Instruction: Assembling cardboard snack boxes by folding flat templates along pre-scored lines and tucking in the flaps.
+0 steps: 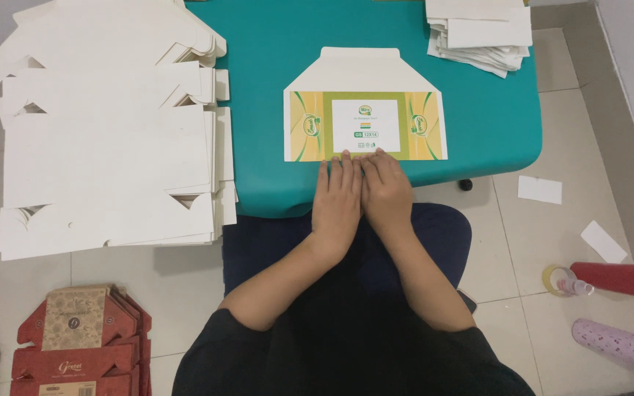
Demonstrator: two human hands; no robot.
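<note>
A flat carton blank [365, 114] with a green and yellow printed panel lies near the front edge of the teal surface [493, 125], its white flap pointing away from the person. Both hands rest side by side on its near edge: the left hand [337, 199] and the right hand [385, 192] lie palm down, fingers stretched flat and touching the cardboard, so neither grip closes around anything; they look to be pressing the edge down, perhaps to flatten a fold along it. The blank sits square to the person, close enough for both hands to bear on it evenly. To the left, a big stack of white blanks [108, 139] overhangs the surface, fanned in about four overlapping layers, within easy reach. At the far right corner sits one smaller pile of white folded pieces [482, 33]. On the floor at lower left lies a heap of red cartons [82, 345]; at right, two loose white slips [539, 189], one red bottle [618, 280] on its side and one patterned lilac roll [621, 346].
</note>
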